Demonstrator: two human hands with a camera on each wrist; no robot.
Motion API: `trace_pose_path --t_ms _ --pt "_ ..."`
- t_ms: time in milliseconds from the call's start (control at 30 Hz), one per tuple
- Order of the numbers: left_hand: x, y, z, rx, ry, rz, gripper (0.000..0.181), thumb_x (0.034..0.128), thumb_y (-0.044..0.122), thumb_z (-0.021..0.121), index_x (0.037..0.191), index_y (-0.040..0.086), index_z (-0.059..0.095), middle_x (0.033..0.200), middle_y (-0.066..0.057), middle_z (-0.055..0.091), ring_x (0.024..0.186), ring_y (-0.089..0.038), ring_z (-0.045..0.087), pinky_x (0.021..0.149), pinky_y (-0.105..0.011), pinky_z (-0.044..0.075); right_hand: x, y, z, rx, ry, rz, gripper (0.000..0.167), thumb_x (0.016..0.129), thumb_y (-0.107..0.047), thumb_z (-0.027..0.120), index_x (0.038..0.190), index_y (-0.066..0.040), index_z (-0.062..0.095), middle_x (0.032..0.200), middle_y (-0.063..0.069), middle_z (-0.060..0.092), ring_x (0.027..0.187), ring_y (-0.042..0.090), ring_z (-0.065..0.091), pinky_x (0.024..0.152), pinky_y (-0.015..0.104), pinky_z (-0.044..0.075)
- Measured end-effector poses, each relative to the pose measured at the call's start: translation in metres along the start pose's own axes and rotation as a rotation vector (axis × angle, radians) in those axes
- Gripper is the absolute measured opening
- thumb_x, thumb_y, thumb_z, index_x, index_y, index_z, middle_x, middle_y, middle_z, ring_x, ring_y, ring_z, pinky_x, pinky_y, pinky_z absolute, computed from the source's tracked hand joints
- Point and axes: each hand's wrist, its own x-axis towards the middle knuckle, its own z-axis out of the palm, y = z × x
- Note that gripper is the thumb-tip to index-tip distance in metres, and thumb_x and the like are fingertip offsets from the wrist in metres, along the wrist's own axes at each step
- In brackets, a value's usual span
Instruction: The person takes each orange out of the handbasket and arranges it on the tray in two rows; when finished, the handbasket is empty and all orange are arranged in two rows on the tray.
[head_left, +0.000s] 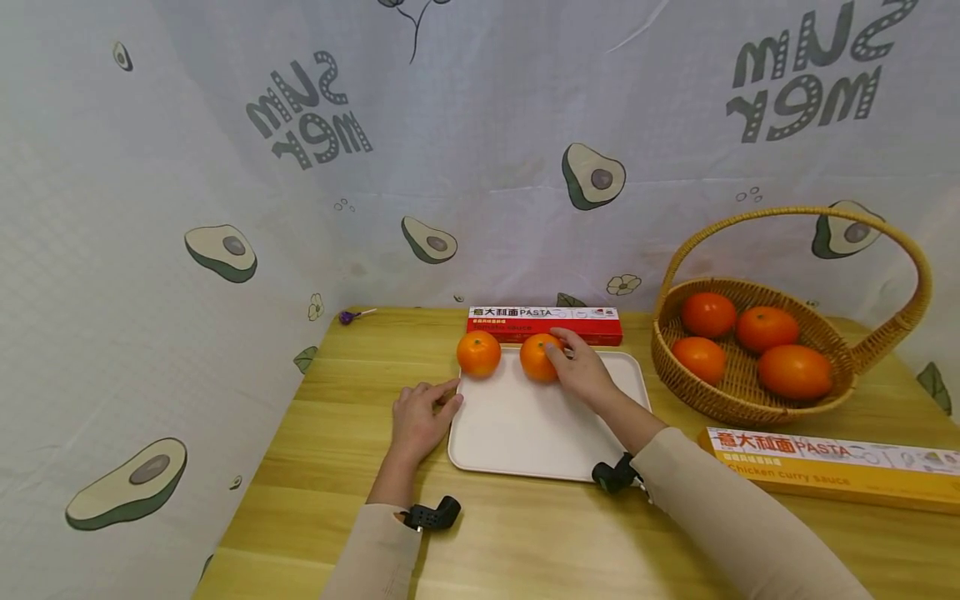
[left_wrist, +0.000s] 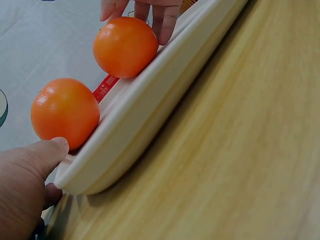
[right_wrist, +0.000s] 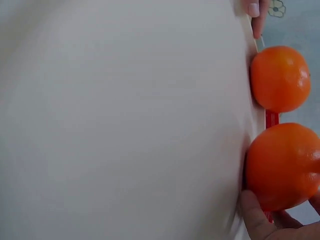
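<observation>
Two round oranges rest at the far side of a shallow white tray (head_left: 540, 425). My right hand (head_left: 585, 375) holds the right orange (head_left: 538, 358), its thumb and fingers around the fruit; the thumb (right_wrist: 256, 215) shows against it in the right wrist view. The left orange (head_left: 478, 354) sits by the tray's far left corner. At the tray's left edge, my left hand (head_left: 422, 418) holds the rim, with the thumb (left_wrist: 47, 152) close to the left orange and other fingers lower, outside the rim. Part of the left fingers is hidden.
Behind the tray lies a red pasta box (head_left: 600, 327). A wicker basket (head_left: 738, 408) with a tall handle and several orange-red fruits stands at the right, a yellow pasta box (head_left: 825, 475) in front of it. A purple lollipop (head_left: 347, 317) lies at the far left table edge.
</observation>
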Motion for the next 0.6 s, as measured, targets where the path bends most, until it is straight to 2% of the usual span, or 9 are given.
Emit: trace_pose_path --t_ms 333,467,600 --pt "0.001 0.001 0.0 -0.003 0.005 0.001 0.035 0.0968 0.039 0.068 0.13 0.029 0.072 0.098 -0.001 0.07 0.09 -0.022 0.051 0.088 -0.042 0.036 -0.005 -0.005 -0.011 -0.028 0.013 0.007 0.058 0.107 -0.04 0.047 0.158 -0.015 0.036 0.161 0.018 0.037 0.143 0.045 0.042 0.117 0.056 0.037" --pt "0.0 0.0 0.001 -0.003 0.007 0.004 0.035 0.0965 0.039 0.068 0.13 0.029 0.072 0.097 -0.001 0.07 0.09 -0.021 0.051 0.087 -0.042 0.036 -0.01 -0.008 -0.024 -0.062 0.014 -0.021 0.06 0.107 -0.042 0.048 0.159 -0.015 0.034 0.162 0.018 0.036 0.145 0.045 0.041 0.115 0.059 0.038" --pt "-0.001 -0.001 0.001 0.005 0.007 0.003 0.036 0.0963 0.039 0.069 0.13 0.029 0.072 0.098 -0.001 0.07 0.09 -0.021 0.05 0.087 -0.041 0.036 -0.018 -0.011 -0.041 -0.146 0.018 -0.085 0.063 0.105 -0.041 0.053 0.159 -0.013 0.035 0.163 0.019 0.036 0.145 0.045 0.039 0.112 0.062 0.04"
